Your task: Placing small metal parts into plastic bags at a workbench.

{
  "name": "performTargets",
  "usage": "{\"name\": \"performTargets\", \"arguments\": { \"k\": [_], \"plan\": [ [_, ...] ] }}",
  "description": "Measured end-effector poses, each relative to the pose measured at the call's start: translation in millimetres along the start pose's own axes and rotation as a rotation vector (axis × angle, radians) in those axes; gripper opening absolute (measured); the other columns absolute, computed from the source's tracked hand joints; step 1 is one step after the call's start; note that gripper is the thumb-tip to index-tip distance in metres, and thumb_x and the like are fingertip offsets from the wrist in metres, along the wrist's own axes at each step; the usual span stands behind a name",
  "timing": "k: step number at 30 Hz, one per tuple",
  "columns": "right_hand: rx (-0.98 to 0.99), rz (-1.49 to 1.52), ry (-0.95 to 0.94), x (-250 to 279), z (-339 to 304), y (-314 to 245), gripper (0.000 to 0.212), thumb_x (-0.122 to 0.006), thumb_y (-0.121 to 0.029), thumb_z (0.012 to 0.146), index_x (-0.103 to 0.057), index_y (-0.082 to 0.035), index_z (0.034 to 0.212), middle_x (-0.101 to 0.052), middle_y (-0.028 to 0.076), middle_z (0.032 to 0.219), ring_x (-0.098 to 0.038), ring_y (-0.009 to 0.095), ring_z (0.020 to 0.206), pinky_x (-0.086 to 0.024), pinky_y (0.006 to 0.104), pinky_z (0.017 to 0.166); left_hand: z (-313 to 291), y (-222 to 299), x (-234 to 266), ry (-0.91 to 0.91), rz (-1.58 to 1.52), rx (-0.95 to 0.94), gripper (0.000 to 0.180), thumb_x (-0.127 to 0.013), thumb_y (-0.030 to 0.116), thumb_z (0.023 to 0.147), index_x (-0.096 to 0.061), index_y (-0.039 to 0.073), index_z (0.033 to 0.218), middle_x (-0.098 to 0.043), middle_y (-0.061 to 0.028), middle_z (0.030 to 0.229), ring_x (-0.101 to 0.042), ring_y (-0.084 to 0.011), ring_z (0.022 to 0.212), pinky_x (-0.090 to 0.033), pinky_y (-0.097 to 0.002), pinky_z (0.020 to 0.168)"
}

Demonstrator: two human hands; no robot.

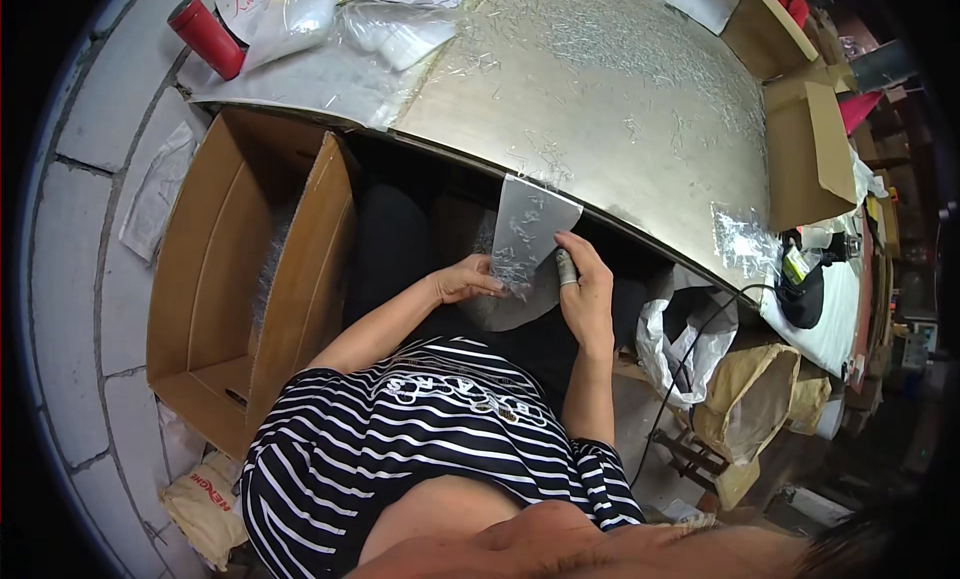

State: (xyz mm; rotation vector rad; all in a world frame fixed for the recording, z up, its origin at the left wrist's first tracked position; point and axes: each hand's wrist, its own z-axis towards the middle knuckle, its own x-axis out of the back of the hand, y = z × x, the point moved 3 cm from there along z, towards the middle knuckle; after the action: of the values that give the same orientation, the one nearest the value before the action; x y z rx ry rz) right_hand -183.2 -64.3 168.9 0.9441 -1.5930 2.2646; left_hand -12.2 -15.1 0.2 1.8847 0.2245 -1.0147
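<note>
Grey metal worktop (600, 89) lies strewn with small shiny bits; below its edge both hands hold a clear plastic bag (528, 234). Left hand (468, 279) pinches its lower corner, fingers together; right hand (585, 289) grips its side, seemingly mid-filling; steadiness matters next.

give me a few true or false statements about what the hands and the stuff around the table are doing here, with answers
1. Both hands hold a clear plastic bag at the table's edge. True; left hand, right hand.
2. The cardboard box sits on the table. False; it stands on the floor at the person's left.
3. A red cylinder lies on the table's far left corner. True.
4. The table is bare. False; small metal pieces are strewn over it.
5. The right hand's forefinger is bare. False; a grey sleeve covers it.
</note>
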Motion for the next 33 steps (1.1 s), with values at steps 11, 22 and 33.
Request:
{"name": "performTargets", "arguments": {
  "k": [11, 22, 33],
  "plan": [
    [0.040, 0.120, -0.003, -27.8, -12.1, 16.0, 0.033, -0.053, 0.011, 0.080, -0.062, 0.001, 0.110, -0.064, 0.020, 0.111, -0.062, 0.036, 0.104, -0.050, 0.0372, 0.090, 5.7, -7.3, 6.4, 0.299, 0.233, 0.013, 0.043, -0.075, -0.004, 0.074, -0.063, -0.001, 0.115, -0.068, -0.0067, 0.106, -0.065, -0.0149, 0.095, -0.052, -0.0290, 0.087],
    [0.017, 0.010, -0.045, -43.7, -9.2, 21.1, 0.033, -0.056, 0.003, 0.081, -0.063, 0.000, 0.113, -0.066, 0.019, 0.107, -0.063, 0.037, 0.099, -0.050, 0.0409, 0.088, -4.4, -4.9, 7.9, 0.181, 0.131, 0.033, 0.047, -0.077, -0.001, 0.074, -0.059, -0.001, 0.117, -0.067, -0.0085, 0.104, -0.066, -0.0153, 0.092, -0.055, -0.0294, 0.083],
    [-0.110, -0.122, -0.585, -63.8, -18.0, 36.1, 0.028, -0.055, -0.010, 0.085, -0.066, -0.004, 0.111, -0.066, 0.024, 0.094, -0.064, 0.042, 0.090, -0.050, 0.0470, 0.081, -5.4, -17.0, 12.2, 0.300, 0.242, 0.162, 0.035, -0.072, 0.018, 0.085, -0.062, 0.000, 0.113, -0.068, -0.0060, 0.096, -0.066, -0.0126, 0.081, -0.058, -0.0275, 0.067]
  ]
}}
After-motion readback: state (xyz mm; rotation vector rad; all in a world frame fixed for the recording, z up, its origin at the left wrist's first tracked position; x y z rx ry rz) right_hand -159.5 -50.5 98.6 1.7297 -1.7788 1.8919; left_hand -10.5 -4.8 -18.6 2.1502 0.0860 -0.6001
